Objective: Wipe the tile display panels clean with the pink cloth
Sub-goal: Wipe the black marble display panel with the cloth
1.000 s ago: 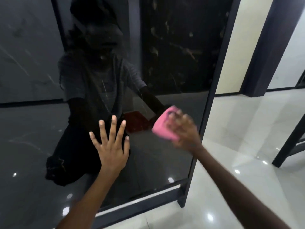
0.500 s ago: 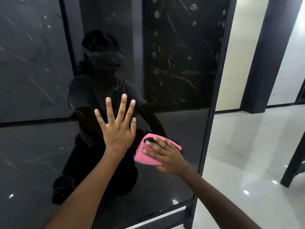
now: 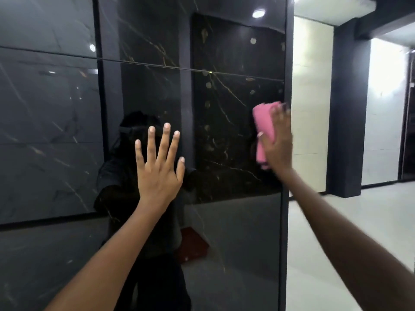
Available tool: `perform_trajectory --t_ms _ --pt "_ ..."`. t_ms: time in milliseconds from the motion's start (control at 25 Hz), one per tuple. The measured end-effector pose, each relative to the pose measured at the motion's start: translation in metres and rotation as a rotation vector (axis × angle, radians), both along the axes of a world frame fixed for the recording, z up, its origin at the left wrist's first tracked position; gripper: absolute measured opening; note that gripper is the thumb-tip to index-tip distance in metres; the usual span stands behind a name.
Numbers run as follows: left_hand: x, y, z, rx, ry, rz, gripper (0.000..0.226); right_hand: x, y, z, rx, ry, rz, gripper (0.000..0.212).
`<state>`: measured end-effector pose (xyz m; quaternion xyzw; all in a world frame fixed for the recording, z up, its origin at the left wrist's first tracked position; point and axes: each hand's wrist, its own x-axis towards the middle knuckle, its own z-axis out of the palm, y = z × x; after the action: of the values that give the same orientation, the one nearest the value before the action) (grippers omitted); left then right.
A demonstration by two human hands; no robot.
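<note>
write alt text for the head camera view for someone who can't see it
A person's right hand presses a folded pink cloth against a glossy black tile display panel near its right edge. The left hand, fingers spread, lies flat on the same panel. The panel reflects the person, and pale floor lies to the right.
</note>
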<state>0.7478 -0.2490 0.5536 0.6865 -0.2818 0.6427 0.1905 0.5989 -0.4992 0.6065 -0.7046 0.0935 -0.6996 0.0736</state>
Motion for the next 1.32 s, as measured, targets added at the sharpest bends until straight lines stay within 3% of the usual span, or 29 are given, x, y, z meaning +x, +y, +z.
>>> perform_trajectory --t_ms 160,240,320,480,600,680,800,880,920,1040,1120,1240,1320 --pt "0.002 0.000 -0.005 0.036 0.007 0.020 0.062 0.039 0.077 -0.128 -0.696 0.352 0.061 0.074" --pt "-0.002 0.002 0.001 0.036 0.004 0.008 0.063 0.034 0.067 -0.120 -0.860 0.429 0.054 0.070" --pt "-0.004 0.009 0.016 0.032 -0.033 -0.032 0.064 0.026 0.042 -0.075 -0.741 0.392 0.011 0.072" --pt "0.008 0.028 0.076 -0.050 -0.022 -0.038 0.065 -0.009 -0.022 0.053 -0.104 0.097 0.009 0.070" --pt "0.014 0.024 0.075 -0.068 0.018 0.024 0.068 -0.007 -0.021 0.081 0.187 -0.032 -0.011 0.071" --pt "0.013 0.025 0.071 -0.042 0.032 0.043 0.068 0.020 0.020 0.036 -0.003 0.004 -0.011 0.074" --pt "0.009 0.029 0.077 -0.031 0.054 0.012 0.067 0.040 0.089 -0.063 -0.721 0.405 0.044 0.080" --pt "0.001 0.034 0.071 -0.005 0.054 -0.051 0.066 0.034 0.081 -0.062 -0.981 0.485 0.024 0.074" --pt "0.000 0.037 0.062 0.012 0.038 -0.068 0.065 0.030 0.065 -0.043 -0.914 0.413 0.005 0.072" --pt "0.010 0.051 0.040 0.058 -0.022 -0.027 0.066 0.010 -0.001 0.040 -0.118 0.064 -0.101 0.066" --pt "0.022 0.056 0.034 0.068 -0.030 0.023 0.067 -0.004 -0.026 0.098 0.221 -0.065 -0.071 0.061" --pt "0.023 0.055 0.030 0.079 -0.019 0.036 0.066 0.023 0.026 0.131 0.063 -0.090 -0.030 0.060" --pt "0.021 0.056 0.030 0.085 -0.007 0.003 0.064 0.050 0.080 0.094 -0.156 -0.007 0.028 0.066"
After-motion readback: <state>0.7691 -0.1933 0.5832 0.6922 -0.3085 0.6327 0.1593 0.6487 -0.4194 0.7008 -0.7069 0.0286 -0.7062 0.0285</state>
